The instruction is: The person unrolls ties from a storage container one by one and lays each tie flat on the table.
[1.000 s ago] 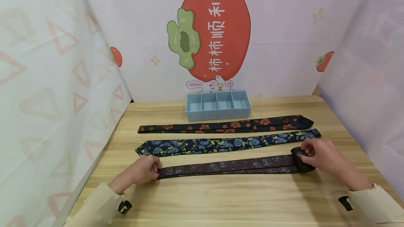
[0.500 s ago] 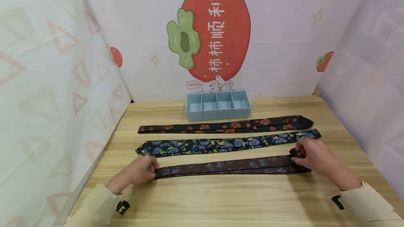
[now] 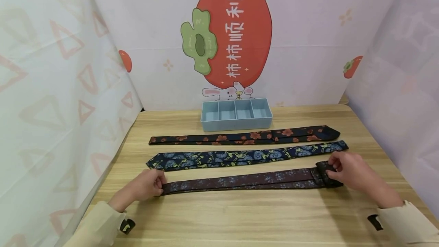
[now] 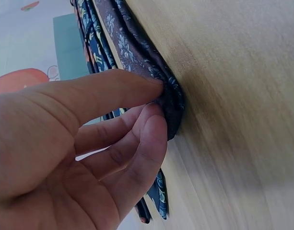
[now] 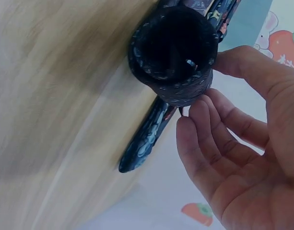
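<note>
A dark maroon necktie [image 3: 236, 181] with small blue flowers lies across the near part of the table in the head view. My left hand [image 3: 145, 186] pinches its left end between thumb and fingers; the left wrist view shows the folded tip [image 4: 173, 108] there. At the other end, my right hand [image 3: 356, 174] holds a loop of the necktie's wide end, curled over on itself. Seen from the right wrist, this hollow dark roll [image 5: 182, 91] stands between thumb and fingertips. Just behind lies a navy necktie [image 3: 247, 156] with blue and yellow figures.
Farther back lies a black necktie [image 3: 223, 138] with orange flowers. Behind it stands a light blue tray [image 3: 236, 125] divided into several compartments. A white printed cloth [image 3: 308, 68] hangs at the back of the wooden table [image 3: 240, 220], with cloth on both sides too.
My left hand has slid a little to the left with the necktie's end. My right hand shifted left, then back right, and the curled end has a fuller loop than half a second ago.
</note>
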Action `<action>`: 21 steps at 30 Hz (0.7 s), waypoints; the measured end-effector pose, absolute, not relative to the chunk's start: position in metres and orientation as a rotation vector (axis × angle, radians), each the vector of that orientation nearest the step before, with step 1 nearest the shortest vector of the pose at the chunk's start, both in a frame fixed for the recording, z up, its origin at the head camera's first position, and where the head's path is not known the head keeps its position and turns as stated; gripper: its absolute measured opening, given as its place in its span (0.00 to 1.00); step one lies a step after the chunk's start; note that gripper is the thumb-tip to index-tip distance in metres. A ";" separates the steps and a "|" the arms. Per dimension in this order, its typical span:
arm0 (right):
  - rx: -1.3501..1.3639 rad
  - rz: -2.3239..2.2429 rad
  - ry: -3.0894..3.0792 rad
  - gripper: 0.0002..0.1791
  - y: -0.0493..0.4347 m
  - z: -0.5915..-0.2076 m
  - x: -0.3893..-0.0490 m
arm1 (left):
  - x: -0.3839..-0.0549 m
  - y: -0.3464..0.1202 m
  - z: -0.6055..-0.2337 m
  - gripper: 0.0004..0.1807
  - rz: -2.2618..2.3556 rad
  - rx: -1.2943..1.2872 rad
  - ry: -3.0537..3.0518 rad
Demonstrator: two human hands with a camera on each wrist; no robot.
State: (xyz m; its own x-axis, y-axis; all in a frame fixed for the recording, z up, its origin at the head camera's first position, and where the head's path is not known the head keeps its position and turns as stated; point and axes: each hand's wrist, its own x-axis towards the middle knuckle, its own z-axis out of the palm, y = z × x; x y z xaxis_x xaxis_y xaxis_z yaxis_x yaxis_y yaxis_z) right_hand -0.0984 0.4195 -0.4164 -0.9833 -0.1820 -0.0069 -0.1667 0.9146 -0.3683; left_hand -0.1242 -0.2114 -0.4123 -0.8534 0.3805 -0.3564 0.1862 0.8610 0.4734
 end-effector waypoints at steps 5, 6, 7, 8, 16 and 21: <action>-0.327 -0.538 3.065 0.14 0.412 -0.414 -0.099 | -0.124 -0.211 -0.411 0.10 0.596 0.430 2.581; -0.333 -0.532 3.065 0.14 0.410 -0.414 -0.099 | -0.125 -0.211 -0.411 0.10 0.597 0.423 2.581; -0.341 -0.524 3.066 0.15 0.407 -0.414 -0.100 | -0.125 -0.210 -0.411 0.10 0.597 0.410 2.581; -0.347 -0.518 3.061 0.16 0.404 -0.414 -0.100 | -0.125 -0.210 -0.411 0.10 0.598 0.394 2.581; -0.338 -0.494 3.072 0.20 0.400 -0.425 -0.100 | -0.125 -0.212 -0.413 0.10 0.587 0.387 2.596; -0.313 -0.514 3.088 0.19 0.409 -0.425 -0.102 | -0.124 -0.215 -0.410 0.10 0.577 0.373 2.598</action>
State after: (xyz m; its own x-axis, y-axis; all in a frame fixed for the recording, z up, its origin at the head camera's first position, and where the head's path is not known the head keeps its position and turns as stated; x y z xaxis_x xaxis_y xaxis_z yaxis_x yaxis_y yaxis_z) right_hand -0.1018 0.4088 -0.4251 -0.9801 -0.1949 0.0367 -0.1963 0.9267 -0.3203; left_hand -0.1239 -0.2147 -0.4103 -0.8621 0.3491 -0.3672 0.1608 0.8759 0.4549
